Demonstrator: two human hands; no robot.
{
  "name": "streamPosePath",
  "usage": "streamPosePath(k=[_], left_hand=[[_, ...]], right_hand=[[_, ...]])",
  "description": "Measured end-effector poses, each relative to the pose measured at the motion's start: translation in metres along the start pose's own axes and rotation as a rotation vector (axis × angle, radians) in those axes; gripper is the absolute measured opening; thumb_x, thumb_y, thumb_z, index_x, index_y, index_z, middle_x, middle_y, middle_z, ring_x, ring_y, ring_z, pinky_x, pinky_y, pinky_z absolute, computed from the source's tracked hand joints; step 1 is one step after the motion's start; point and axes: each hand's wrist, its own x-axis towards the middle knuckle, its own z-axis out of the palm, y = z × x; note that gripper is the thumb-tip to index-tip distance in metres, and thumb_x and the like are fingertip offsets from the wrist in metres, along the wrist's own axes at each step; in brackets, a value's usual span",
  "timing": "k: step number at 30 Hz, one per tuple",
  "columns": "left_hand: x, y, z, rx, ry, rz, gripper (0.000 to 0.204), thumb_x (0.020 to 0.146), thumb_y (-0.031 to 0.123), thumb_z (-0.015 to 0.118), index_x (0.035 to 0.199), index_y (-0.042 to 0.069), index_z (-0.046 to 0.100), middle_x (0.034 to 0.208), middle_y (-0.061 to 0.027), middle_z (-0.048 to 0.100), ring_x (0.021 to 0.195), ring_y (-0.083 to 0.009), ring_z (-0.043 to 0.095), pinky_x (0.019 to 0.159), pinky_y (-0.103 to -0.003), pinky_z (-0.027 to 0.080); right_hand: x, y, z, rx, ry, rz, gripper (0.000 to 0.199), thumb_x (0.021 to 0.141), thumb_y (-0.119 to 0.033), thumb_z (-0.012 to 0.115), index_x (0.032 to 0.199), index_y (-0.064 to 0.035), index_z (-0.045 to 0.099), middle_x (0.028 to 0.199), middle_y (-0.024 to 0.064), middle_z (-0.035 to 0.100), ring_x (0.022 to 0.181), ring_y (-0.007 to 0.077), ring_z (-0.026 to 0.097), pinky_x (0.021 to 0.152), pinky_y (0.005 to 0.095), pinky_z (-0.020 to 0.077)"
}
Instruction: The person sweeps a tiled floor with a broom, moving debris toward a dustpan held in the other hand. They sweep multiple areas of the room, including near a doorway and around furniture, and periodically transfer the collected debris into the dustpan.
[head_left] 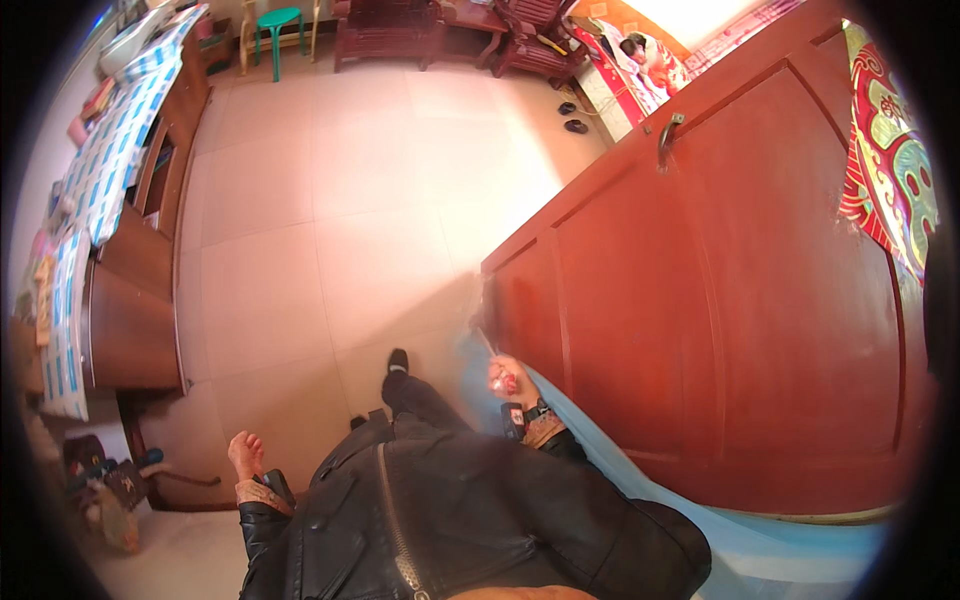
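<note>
My right hand (508,377) is closed beside the near edge of a reddish-brown door (640,300). Something small with red and white shows in its grip, and a thin pale stick-like part points up from it; blur hides its kind. To the left of my body, my left hand (246,455) hangs with loosely bent fingers and nothing visible in it. Black devices are strapped at both wrists. A metal handle (670,142) sits on the door's far part, away from my hands. Pale blue material (600,430) runs along the door's lower edge, next to my right forearm.
Along the left wall stands a brown cabinet (135,320) under a blue-and-white checked cloth (105,180). A green stool (279,20) and dark red wooden chairs (388,35) stand at the far side. Dark shoes (575,126) lie on the tiled floor (270,200) beyond the door.
</note>
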Motion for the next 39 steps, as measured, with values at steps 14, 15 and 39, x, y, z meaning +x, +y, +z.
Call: streamPosePath(k=[14, 15, 39], left_hand=[[0.079, 0.104, 0.177, 0.095, -0.211, 0.036, 0.008, 0.079, 0.018, 0.055, 0.081, 0.012, 0.051, 0.063, -0.002, 0.054, 0.051, -0.0143, 0.052, 0.04, -0.023, 0.039], [0.086, 0.111, 0.189, 0.123, -0.211, -0.002, 0.009, 0.079, 0.018, 0.055, 0.083, 0.012, 0.051, 0.065, -0.0024, 0.055, 0.051, -0.0145, 0.052, 0.041, -0.024, 0.039], [0.193, 0.312, 0.625, 0.663, -0.61, -0.035, 0.02, 0.081, 0.021, 0.055, 0.097, 0.01, 0.051, 0.081, -0.0059, 0.056, 0.07, -0.0173, 0.054, 0.062, -0.029, 0.043]], right_hand=[[0.176, -0.04, 0.011, 0.263, 0.117, 0.129, 0.019, 0.084, -0.023, 0.05, 0.072, -0.0086, 0.048, 0.058, 0.0002, 0.046, 0.045, 0.0116, 0.043, 0.038, 0.0237, 0.0337], [0.188, -0.051, 0.021, 0.3, 0.162, 0.219, 0.019, 0.083, -0.023, 0.051, 0.071, -0.009, 0.047, 0.057, -0.0002, 0.044, 0.043, 0.0114, 0.042, 0.038, 0.024, 0.0333], [0.369, -0.193, 0.089, 0.64, 0.607, 0.215, 0.016, 0.081, -0.021, 0.052, 0.074, -0.0102, 0.043, 0.056, -0.0019, 0.043, 0.042, 0.0076, 0.04, 0.034, 0.0238, 0.0293]])
